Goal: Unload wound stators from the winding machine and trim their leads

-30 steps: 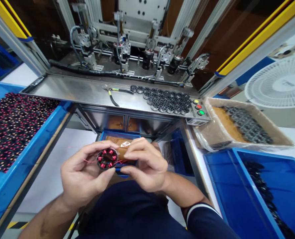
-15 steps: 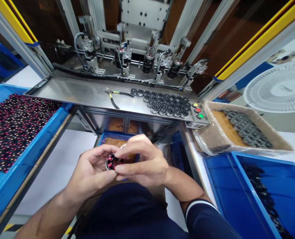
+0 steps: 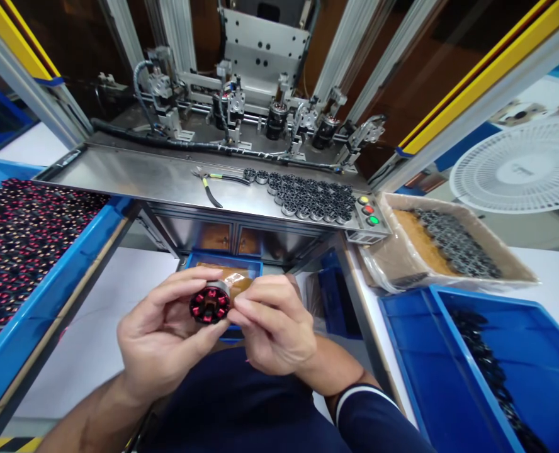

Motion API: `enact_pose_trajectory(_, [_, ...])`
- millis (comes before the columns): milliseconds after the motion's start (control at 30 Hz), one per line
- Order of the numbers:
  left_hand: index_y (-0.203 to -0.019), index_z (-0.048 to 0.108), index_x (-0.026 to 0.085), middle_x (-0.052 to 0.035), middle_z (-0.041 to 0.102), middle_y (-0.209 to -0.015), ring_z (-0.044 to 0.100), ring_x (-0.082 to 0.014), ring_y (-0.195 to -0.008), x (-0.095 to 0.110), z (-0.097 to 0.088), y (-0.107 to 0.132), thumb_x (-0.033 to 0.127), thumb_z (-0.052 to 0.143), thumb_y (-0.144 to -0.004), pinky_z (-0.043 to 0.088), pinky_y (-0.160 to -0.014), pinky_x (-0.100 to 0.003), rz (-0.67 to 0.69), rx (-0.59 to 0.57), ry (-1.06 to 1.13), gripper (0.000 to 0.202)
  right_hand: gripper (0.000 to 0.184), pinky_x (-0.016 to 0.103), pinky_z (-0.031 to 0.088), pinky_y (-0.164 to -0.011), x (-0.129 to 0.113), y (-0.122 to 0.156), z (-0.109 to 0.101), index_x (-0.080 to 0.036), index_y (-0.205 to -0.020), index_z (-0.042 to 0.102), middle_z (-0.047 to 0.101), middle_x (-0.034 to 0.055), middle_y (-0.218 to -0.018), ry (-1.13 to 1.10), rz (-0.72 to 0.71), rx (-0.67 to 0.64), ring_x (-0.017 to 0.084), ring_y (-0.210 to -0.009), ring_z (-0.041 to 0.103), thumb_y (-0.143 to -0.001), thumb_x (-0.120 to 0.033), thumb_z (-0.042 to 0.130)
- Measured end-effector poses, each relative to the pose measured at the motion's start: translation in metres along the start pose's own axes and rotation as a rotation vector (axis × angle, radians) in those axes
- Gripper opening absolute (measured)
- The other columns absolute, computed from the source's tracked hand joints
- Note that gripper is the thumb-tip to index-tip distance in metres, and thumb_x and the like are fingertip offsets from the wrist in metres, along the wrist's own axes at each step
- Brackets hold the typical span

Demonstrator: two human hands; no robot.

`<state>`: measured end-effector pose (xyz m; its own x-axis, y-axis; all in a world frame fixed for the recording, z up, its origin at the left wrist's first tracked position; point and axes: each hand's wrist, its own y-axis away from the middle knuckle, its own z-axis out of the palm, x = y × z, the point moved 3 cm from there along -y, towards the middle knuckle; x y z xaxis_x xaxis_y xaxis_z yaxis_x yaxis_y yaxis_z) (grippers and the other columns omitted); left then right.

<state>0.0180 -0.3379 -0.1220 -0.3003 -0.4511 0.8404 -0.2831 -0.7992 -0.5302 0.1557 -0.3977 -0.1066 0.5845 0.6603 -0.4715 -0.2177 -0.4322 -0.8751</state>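
My left hand (image 3: 166, 321) grips a small round motor stator (image 3: 209, 303) between thumb and fingers. Its black slotted face with red wire windings is turned toward me, and a grey metal rim shows along the top. Close against the stator's right edge, my right hand (image 3: 277, 324) is closed in a pinch. What those fingertips hold is too small to make out; a tiny pinkish-red speck shows below that hand. Both hands are in front of my body, above a blue crate (image 3: 255, 267) with brown material in it.
Cutting pliers (image 3: 208, 182) and several black-and-silver ring parts (image 3: 308, 196) lie on the metal ledge (image 3: 133, 173) of a fixture machine. A blue bin (image 3: 5, 352) of red-wound parts is left. At right are button controls (image 3: 367, 209), a lined box (image 3: 449, 277) and blue bins (image 3: 412, 352).
The stator has turned so its wound face shows toward me. My right hand has moved from gripping it to a pinch at its right edge. The view has shifted slightly.
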Motion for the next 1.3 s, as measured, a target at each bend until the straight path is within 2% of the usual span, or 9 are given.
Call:
enact_pose_trajectory(200, [-0.108,0.065,0.021,-0.0036,0.071,-0.116,0.071,-0.0156,-0.104,-0.004,0.001,0.005,-0.006,0.076,-0.067,0.061,-0.084,-0.022,0.012,0.056,-0.034,0.051,0.006,0.030,0.055,-0.063,0.003,0.011,0.018,-0.019,-0.088,0.068,0.064,0.0039,-0.074,-0.208,0.317,0.147,0.015,-0.070,0.062,-0.091,-0.019,0.063])
enact_pose_trajectory(300, [-0.110,0.062,0.022,-0.0053,0.068,-0.123,0.072,-0.0161,-0.100,-0.006,0.001,0.004,-0.001,0.078,-0.068,0.061,-0.082,-0.022,-0.071,0.077,0.013,0.051,0.008,0.032,0.055,-0.066,0.008,0.013,0.021,-0.017,-0.086,0.066,0.062,0.0043,-0.075,-0.250,0.306,0.137,0.016,-0.073,0.061,-0.091,-0.018,0.060])
enact_pose_trajectory(400, [-0.119,0.057,0.024,-0.0067,0.066,-0.123,0.070,-0.0195,-0.106,-0.009,0.000,-0.001,0.012,0.083,-0.069,0.059,-0.087,-0.025,-0.202,-0.032,0.101,0.057,0.006,0.031,0.055,-0.066,0.013,0.010,0.018,-0.015,-0.087,0.065,0.062,0.0051,-0.076,-0.242,0.235,0.072,0.016,-0.073,0.061,-0.091,-0.015,0.060])
enact_pose_trajectory(533, [-0.120,0.058,0.024,-0.0048,0.068,-0.102,0.070,-0.0172,-0.087,-0.017,-0.007,-0.002,0.033,0.076,-0.080,0.058,-0.075,-0.022,-0.392,-0.270,0.116,0.045,0.006,0.030,0.054,-0.063,0.020,0.005,0.012,-0.014,-0.087,0.065,0.063,0.0064,-0.078,-0.213,0.195,-0.001,0.015,-0.071,0.061,-0.090,-0.015,0.061])
enact_pose_trajectory(633, [-0.118,0.060,0.024,-0.0043,0.068,-0.094,0.069,-0.0167,-0.080,-0.022,-0.014,0.001,0.037,0.067,-0.087,0.057,-0.070,-0.023,-0.461,-0.298,0.175,0.034,0.005,0.028,0.054,-0.062,0.021,0.001,0.009,-0.015,-0.086,0.065,0.065,0.0064,-0.077,-0.175,0.173,-0.045,0.015,-0.071,0.061,-0.090,-0.016,0.061])
enact_pose_trajectory(900, [-0.118,0.062,0.026,-0.0033,0.069,-0.092,0.067,-0.0138,-0.078,-0.030,-0.013,-0.001,0.038,0.061,-0.091,0.058,-0.071,-0.023,-0.501,-0.311,0.437,0.030,0.007,0.024,0.054,-0.061,0.018,-0.007,0.002,-0.015,-0.083,0.065,0.067,0.0055,-0.074,-0.013,0.130,-0.143,0.013,-0.069,0.063,-0.090,-0.015,0.062])
enact_pose_trajectory(1033, [-0.113,0.064,0.025,-0.0076,0.067,-0.112,0.069,-0.0180,-0.086,-0.027,-0.017,-0.004,0.040,0.062,-0.090,0.060,-0.068,-0.026,-0.478,-0.337,0.504,0.027,0.007,0.026,0.054,-0.063,0.019,-0.007,0.001,-0.015,-0.083,0.065,0.068,0.0060,-0.075,-0.039,0.184,-0.141,0.014,-0.071,0.063,-0.089,-0.013,0.062])
enact_pose_trajectory(1200, [-0.093,0.063,0.023,-0.0053,0.066,-0.120,0.065,-0.0191,-0.111,-0.021,-0.021,-0.008,0.025,0.068,-0.087,0.055,-0.094,-0.030,-0.363,-0.242,0.456,0.008,0.010,0.026,0.053,-0.062,0.021,-0.009,0.004,-0.016,-0.079,0.064,0.066,0.0043,-0.073,-0.111,0.278,-0.150,0.013,-0.068,0.062,-0.090,-0.016,0.063])
enact_pose_trajectory(1300, [-0.096,0.060,0.025,-0.0023,0.068,-0.116,0.061,-0.0232,-0.122,-0.020,-0.018,-0.009,0.019,0.075,-0.081,0.052,-0.101,-0.036,-0.326,-0.172,0.501,0.021,0.010,0.026,0.054,-0.064,0.021,-0.009,0.005,-0.015,-0.080,0.064,0.066,0.0048,-0.073,-0.163,0.243,-0.164,0.013,-0.069,0.062,-0.090,-0.017,0.064])
